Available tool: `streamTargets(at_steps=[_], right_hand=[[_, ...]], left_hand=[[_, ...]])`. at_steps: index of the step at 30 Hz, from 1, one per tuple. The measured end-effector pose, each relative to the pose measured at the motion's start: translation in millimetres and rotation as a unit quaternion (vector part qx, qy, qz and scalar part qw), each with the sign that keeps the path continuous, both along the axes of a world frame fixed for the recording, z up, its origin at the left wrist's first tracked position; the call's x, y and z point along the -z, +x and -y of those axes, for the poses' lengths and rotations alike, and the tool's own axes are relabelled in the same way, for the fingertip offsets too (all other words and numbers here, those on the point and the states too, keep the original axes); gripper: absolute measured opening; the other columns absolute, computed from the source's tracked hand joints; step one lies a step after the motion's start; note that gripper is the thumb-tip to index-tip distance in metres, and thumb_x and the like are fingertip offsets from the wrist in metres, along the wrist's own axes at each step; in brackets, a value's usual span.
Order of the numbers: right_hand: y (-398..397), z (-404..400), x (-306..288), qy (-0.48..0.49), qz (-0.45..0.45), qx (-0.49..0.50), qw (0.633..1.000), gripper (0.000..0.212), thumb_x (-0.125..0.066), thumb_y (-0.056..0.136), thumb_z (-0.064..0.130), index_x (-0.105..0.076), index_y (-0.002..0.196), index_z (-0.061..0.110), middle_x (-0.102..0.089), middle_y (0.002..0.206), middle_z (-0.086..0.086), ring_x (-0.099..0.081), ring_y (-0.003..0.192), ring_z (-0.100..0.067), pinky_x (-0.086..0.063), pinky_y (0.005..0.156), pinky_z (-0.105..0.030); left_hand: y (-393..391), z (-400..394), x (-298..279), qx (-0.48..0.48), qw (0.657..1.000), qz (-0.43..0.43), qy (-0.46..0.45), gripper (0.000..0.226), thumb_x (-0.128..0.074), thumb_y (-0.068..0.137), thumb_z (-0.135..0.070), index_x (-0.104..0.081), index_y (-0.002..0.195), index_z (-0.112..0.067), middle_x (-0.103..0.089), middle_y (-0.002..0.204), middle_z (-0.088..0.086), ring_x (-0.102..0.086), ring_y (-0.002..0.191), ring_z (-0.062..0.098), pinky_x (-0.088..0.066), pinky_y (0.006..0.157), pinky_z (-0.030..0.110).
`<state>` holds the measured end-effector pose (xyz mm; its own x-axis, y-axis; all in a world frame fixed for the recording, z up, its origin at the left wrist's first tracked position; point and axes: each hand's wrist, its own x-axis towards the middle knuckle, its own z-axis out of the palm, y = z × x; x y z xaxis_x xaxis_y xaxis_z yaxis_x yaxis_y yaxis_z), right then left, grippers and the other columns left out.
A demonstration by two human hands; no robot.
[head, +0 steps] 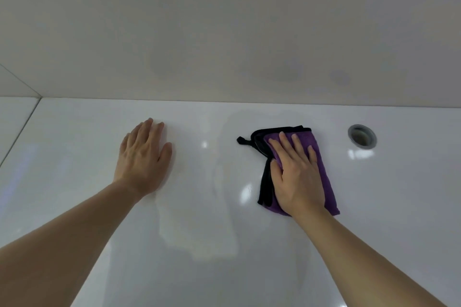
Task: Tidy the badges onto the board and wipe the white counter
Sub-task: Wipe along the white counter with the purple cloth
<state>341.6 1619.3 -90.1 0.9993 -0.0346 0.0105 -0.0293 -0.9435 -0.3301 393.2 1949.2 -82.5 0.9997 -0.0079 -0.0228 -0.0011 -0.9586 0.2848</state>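
Note:
A folded purple cloth with black edging (321,157) lies on the glossy white counter (204,207), right of centre. My right hand (296,174) presses flat on the cloth with straight, spread fingers. My left hand (143,157) rests flat on the bare counter to the left, fingers straight and together, holding nothing. A faint damp streak shows on the counter between the two hands. No badges or board are in view.
A round grey-rimmed hole (362,136) sits in the counter right of the cloth. A white wall (224,32) rises along the counter's far edge. A seam (23,127) runs diagonally through the counter at far left.

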Motion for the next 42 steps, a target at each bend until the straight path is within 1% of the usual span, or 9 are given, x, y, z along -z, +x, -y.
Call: streamTargets(at_steps=[4,10,16,20,24,29,34,38,42], right_hand=[[23,1,2,0.004,0.001,-0.004,1.000,0.052,-0.039,0.107,0.031,-0.036,0.159,0.029,-0.019,0.170,0.009,-0.009,0.159,-0.016,-0.004,0.130,-0.044],[44,1,1,-0.004,-0.003,-0.010,1.000,0.053,-0.038,0.107,0.035,-0.034,0.160,0.029,-0.018,0.171,0.007,-0.008,0.159,-0.017,-0.005,0.129,-0.045],[56,10,0,0.010,-0.012,-0.018,1.000,0.052,-0.040,0.109,0.029,-0.034,0.160,0.027,-0.018,0.171,0.007,-0.006,0.159,-0.016,-0.004,0.129,-0.044],[64,14,0,0.029,-0.006,-0.001,1.000,0.050,-0.043,0.109,0.025,-0.039,0.158,0.022,-0.023,0.169,0.007,-0.010,0.159,-0.017,-0.006,0.129,-0.045],[67,5,5,0.005,0.001,0.015,1.000,0.050,-0.043,0.108,0.026,-0.040,0.158,0.020,-0.025,0.169,0.004,-0.013,0.159,-0.021,-0.008,0.129,-0.048],[73,-24,6,-0.021,-0.008,0.003,1.000,0.053,-0.038,0.108,0.032,-0.034,0.160,0.024,-0.019,0.171,0.005,-0.009,0.159,-0.022,-0.006,0.129,-0.049],[78,-68,4,-0.043,-0.024,-0.032,0.998,0.059,-0.029,0.106,0.043,-0.023,0.163,0.029,-0.010,0.173,0.003,-0.004,0.160,-0.024,-0.004,0.129,-0.050],[80,-111,4,-0.055,-0.033,-0.077,0.995,0.065,-0.022,0.103,0.052,-0.016,0.164,0.032,-0.004,0.173,0.001,0.001,0.160,-0.026,-0.003,0.128,-0.054],[77,-146,6,-0.057,-0.036,-0.127,0.990,0.068,-0.015,0.100,0.056,-0.015,0.164,0.033,-0.005,0.174,0.000,0.003,0.160,-0.027,-0.004,0.127,-0.056]], left_hand=[[5,-1,9,-0.015,1.000,-0.007,0.016,0.069,-0.023,0.096,-0.051,-0.029,0.157,-0.020,-0.020,0.167,0.007,-0.013,0.153,0.025,-0.009,0.125,0.044],[0,-1,11,-0.025,1.000,0.016,0.006,0.065,-0.024,0.098,-0.048,-0.034,0.156,-0.020,-0.023,0.167,0.005,-0.015,0.153,0.023,-0.010,0.125,0.042],[-1,-2,12,-0.028,0.999,0.021,0.006,0.064,-0.025,0.098,-0.044,-0.035,0.156,-0.020,-0.023,0.167,0.004,-0.014,0.154,0.019,-0.010,0.126,0.041],[1,-3,13,-0.028,0.999,0.024,0.007,0.063,-0.026,0.099,-0.044,-0.036,0.156,-0.020,-0.024,0.167,0.004,-0.014,0.154,0.017,-0.011,0.126,0.041],[2,-5,16,-0.028,0.999,0.029,0.012,0.062,-0.029,0.098,-0.044,-0.037,0.155,-0.020,-0.026,0.166,0.004,-0.016,0.153,0.019,-0.012,0.125,0.042],[3,-5,15,-0.023,0.999,0.030,0.018,0.064,-0.031,0.096,-0.045,-0.037,0.155,-0.019,-0.026,0.166,0.005,-0.017,0.153,0.021,-0.009,0.126,0.041],[2,-5,15,-0.021,0.999,0.033,0.012,0.064,-0.032,0.095,-0.044,-0.038,0.153,-0.018,-0.028,0.165,0.006,-0.018,0.152,0.022,-0.011,0.125,0.042],[3,-5,16,-0.024,0.999,0.037,0.004,0.063,-0.031,0.095,-0.042,-0.038,0.153,-0.019,-0.028,0.164,0.005,-0.018,0.152,0.021,-0.011,0.125,0.043],[4,-5,17,-0.021,0.999,0.042,0.006,0.063,-0.031,0.094,-0.038,-0.039,0.153,-0.018,-0.029,0.164,0.006,-0.019,0.152,0.021,-0.013,0.125,0.044]])
